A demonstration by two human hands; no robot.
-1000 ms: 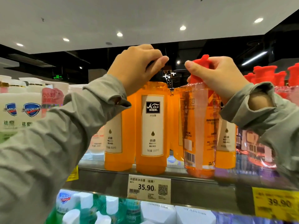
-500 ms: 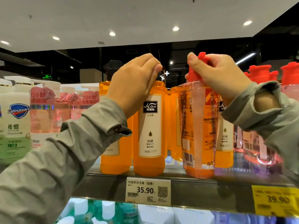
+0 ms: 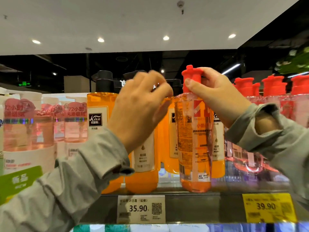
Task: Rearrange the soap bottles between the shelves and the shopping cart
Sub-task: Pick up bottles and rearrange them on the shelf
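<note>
So, far left there's a green sign [image 3: 20, 180], then pink bottles [image 3: 75, 121] with "72小时" on the labels. Next come the orange bottles [image 3: 100, 114] with black caps and white labels reading "Nico". My left hand [image 3: 138, 111] is up in front of them, fingers loosely curled and blurry, so I can't tell if it's got hold of anything. Below it the white price tag [image 3: 140, 209] says 35.90. My right hand [image 3: 215, 96] grips the red cap [image 3: 191, 76] of a clear bottle [image 3: 194, 148] of orange soap. It's upright, base at the front edge of the shelf [image 3: 192, 208], just in front of the orange ones. Further right there's a row of red-capped bottles [image 3: 270, 87] and a yellow tag [image 3: 267, 206] reading 39.90.
</note>
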